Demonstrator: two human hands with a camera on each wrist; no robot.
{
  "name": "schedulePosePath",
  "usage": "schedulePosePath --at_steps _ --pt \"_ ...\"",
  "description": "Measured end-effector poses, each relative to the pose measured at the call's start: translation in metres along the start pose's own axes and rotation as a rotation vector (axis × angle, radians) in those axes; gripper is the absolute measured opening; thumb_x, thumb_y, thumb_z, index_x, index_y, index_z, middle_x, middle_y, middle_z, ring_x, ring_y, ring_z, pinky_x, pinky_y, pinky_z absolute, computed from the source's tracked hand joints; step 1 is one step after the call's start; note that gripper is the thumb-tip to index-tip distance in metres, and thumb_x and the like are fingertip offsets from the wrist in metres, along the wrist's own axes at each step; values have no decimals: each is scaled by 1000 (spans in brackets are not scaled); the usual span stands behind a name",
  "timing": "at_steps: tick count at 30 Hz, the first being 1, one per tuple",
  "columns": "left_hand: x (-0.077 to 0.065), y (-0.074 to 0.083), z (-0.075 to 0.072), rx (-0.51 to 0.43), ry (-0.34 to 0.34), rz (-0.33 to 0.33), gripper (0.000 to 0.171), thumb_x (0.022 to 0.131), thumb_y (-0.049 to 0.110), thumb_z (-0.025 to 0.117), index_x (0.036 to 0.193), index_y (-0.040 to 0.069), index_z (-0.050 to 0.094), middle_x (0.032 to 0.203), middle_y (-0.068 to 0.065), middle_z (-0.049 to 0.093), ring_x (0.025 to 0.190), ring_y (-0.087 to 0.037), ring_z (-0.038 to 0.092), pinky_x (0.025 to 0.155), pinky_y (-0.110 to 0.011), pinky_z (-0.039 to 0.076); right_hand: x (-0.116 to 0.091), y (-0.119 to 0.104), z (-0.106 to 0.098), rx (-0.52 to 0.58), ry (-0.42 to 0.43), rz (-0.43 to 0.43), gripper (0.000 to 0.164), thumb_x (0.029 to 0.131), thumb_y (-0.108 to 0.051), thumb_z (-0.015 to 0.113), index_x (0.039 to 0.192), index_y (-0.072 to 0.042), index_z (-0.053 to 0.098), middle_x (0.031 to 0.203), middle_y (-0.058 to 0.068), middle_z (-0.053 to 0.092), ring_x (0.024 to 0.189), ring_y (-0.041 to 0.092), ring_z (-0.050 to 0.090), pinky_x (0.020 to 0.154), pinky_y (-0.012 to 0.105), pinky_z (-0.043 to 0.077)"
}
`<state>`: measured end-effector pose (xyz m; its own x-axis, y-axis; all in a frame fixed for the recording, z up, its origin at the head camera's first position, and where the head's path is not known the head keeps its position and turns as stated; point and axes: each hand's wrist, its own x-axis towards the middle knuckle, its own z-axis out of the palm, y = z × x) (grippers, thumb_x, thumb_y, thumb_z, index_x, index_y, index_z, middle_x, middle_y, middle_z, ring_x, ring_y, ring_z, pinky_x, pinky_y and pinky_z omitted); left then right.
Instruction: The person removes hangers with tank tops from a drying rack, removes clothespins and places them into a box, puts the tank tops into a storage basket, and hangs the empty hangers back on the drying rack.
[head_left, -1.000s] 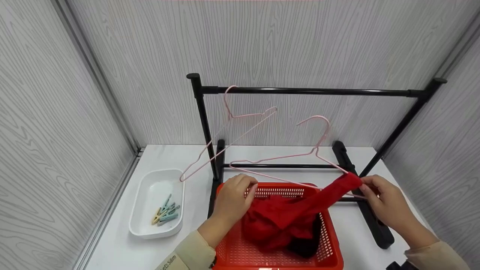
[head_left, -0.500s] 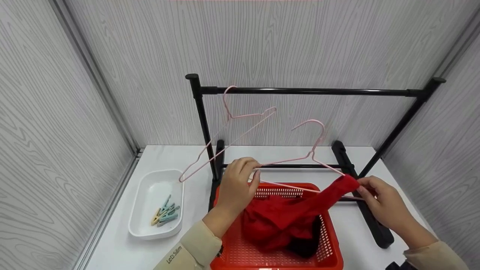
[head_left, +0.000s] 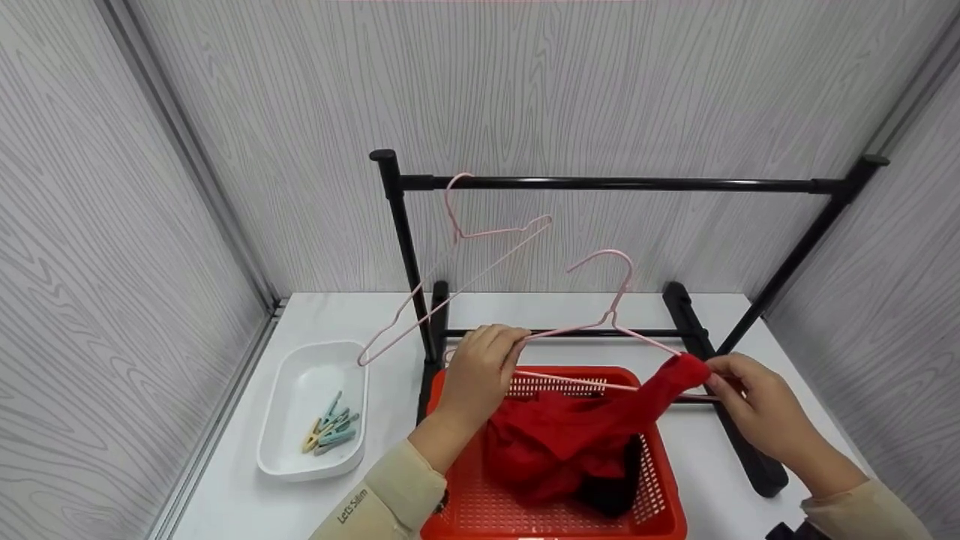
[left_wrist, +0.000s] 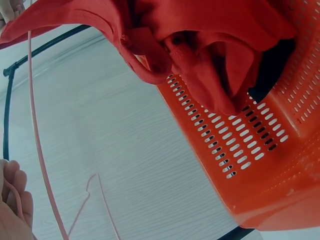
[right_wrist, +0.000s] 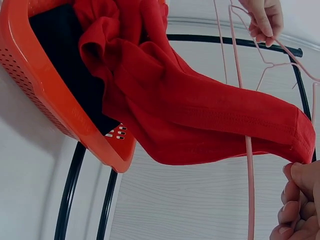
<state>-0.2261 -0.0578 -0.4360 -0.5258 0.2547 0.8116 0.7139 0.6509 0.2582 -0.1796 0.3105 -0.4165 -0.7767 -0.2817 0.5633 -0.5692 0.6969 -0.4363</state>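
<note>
My left hand (head_left: 484,371) grips the left arm of a pink wire hanger (head_left: 621,289), whose hook points up. In the left wrist view my left hand (left_wrist: 14,202) has the wire running through its curled fingers. My right hand (head_left: 761,401) pinches the edge of a red garment (head_left: 570,442). A narrow part of that garment lies over the hanger's right arm, and the rest is bunched in the red basket (head_left: 667,487). In the right wrist view the thumb and finger of my right hand (right_wrist: 302,197) hold the garment's hemmed end, with hanger wire (right_wrist: 251,185) passing behind it.
A black garment rack (head_left: 600,183) stands behind the basket, with a second pink hanger (head_left: 454,217) hooked on its bar at the left. At left a white tray (head_left: 281,420) holds several clothespins (head_left: 330,427). Black cloth (head_left: 611,491) lies under the red garment.
My left hand has moved up from over the basket's rim and taken hold of the hanger's left arm. The hanger has shifted left and slightly down, my right hand slightly left.
</note>
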Motion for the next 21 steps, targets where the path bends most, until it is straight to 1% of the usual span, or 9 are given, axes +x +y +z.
schedulePosePath --at_steps 3,8,11,15,17,21 --pt "1 -1 0 -40 -9 -22 9 98 13 65 105 11 71 95 1 69 90 -16 64 77 -31 51 2 1 0 0 -4 1 22 86 13 68 101 -4 68 87 -2 68 76 3 58 67 10 44" --pt "2 -1 1 -87 -18 -63 8 98 11 65 103 10 71 94 0 69 88 -17 64 82 -31 52 4 1 0 -3 -8 1 21 87 12 69 101 -5 69 86 -4 68 74 4 56 66 12 41" --pt "3 -2 1 -97 -27 -80 10 100 13 62 102 10 71 93 0 69 88 -17 64 84 -31 52 6 1 -1 -3 -10 5 20 87 9 70 102 -4 69 87 -1 69 75 3 58 68 12 41" --pt "3 -2 1 -94 -27 -92 12 101 16 61 102 10 71 94 1 69 89 -16 64 84 -32 52 8 0 -2 -12 15 12 24 85 7 73 107 -3 69 92 -2 69 81 1 59 73 12 42" --pt "3 -2 1 -93 -16 -95 10 100 14 63 102 10 71 94 1 69 89 -17 64 83 -33 52 11 -2 -2 -13 37 10 27 85 7 73 109 -3 70 95 -4 69 84 1 59 75 12 42" --pt "3 -3 1 -93 6 -100 7 97 11 66 101 9 71 93 -1 69 87 -17 64 82 -33 52 17 -7 -2 -1 58 -4 27 87 5 70 113 -4 70 94 -4 68 85 2 58 76 14 41"
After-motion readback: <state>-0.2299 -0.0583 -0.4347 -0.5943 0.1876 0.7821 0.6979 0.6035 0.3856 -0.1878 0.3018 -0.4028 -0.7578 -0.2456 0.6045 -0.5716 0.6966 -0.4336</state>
